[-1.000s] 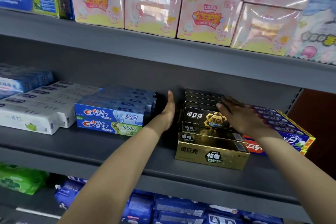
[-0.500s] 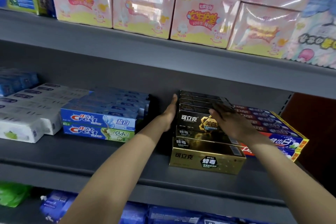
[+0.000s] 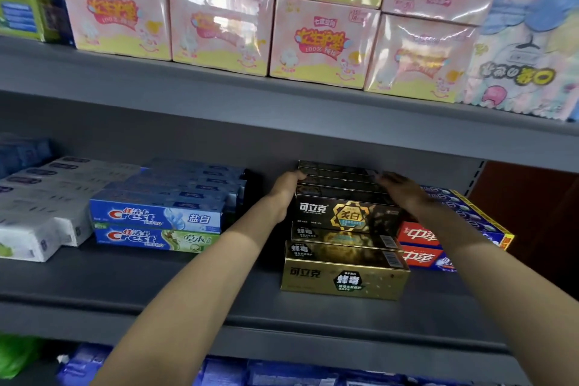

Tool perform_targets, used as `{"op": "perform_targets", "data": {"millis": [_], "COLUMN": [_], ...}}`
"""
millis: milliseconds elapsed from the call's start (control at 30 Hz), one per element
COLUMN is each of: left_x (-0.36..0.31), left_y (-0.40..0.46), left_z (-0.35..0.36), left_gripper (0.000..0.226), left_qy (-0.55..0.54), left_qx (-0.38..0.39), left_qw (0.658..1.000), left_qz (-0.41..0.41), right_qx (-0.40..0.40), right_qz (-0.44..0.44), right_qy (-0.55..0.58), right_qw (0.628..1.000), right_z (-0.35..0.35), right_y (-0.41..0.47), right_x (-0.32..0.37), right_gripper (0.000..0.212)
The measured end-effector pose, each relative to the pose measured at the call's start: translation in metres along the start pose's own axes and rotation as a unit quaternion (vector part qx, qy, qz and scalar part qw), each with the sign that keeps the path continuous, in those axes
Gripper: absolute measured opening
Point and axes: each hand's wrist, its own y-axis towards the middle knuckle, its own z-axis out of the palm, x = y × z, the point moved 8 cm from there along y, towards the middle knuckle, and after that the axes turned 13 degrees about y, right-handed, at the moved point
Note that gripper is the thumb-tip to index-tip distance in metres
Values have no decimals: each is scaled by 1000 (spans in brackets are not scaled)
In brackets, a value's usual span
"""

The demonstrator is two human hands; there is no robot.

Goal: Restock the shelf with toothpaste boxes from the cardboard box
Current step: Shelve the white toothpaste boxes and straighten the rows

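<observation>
A row of black toothpaste boxes (image 3: 343,216) stands on gold toothpaste boxes (image 3: 344,282) on the grey middle shelf (image 3: 188,288). My left hand (image 3: 283,194) lies against the left end of the black row, with its thumb hooked over the top edge. On the right end of that row my right hand (image 3: 402,193) rests on the box tops, fingers reaching toward the back. Neither hand carries a loose box. The cardboard box is out of view.
Blue Crest boxes (image 3: 156,224) and white boxes (image 3: 40,213) fill the shelf's left part. Red and blue boxes (image 3: 438,244) sit right of the gold ones. Pink wrapped packs (image 3: 322,37) line the shelf above. Blue packs (image 3: 282,373) lie below.
Both hands have slid farther back along the black boxes. My left thumb now hooks over the top edge. The view has moved closer to the shelf.
</observation>
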Motion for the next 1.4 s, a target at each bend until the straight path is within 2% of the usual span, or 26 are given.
{"op": "perform_targets", "data": {"millis": [67,167,533,633,733,767,833,933,1033,1100,1233,1400], "left_x": [-4,-9,-16,-19,-7,3,29,58,62,65,69,67], "left_y": [0,-1,-12,-12,-18,-26,-43,-65,-74,-73,-67,-71], "left_z": [0,-2,0,-2,-22,-27,-28,-9,4,7,12,15], "left_gripper": [24,23,22,27,42,44,50,64,67,69,78,74], "left_qy": [10,40,77,86,54,43,30,-58,-84,-56,-6,-4], "left_qx": [-7,-15,-15,-46,-119,-135,-119,-28,2,-11,-31,-37], "left_qw": [1000,999,997,995,990,988,991,998,996,998,998,998], "left_qz": [-2,-1,-3,24,54,61,52,-1,-16,-26,-50,-47], "right_qx": [10,23,34,17,-37,-46,-16,67,83,81,89,98], "right_qz": [42,58,42,-9,-133,-168,-213,-191,-177,-186,-186,-190], "right_qy": [30,61,57,-17,-1,5,-55,-163,-231,-257,-240,-206], "right_qw": [999,996,997,1000,990,985,975,966,953,945,949,955], "right_z": [3,11,16,11,-1,-3,8,37,49,54,62,64], "right_y": [8,16,22,13,-20,-37,-67,-90,-99,-103,-102,-100], "right_x": [-9,-6,-5,3,20,23,25,11,1,-2,-6,-6], "right_gripper": [51,48,50,49,44,46,60,92,108,112,114,112]}}
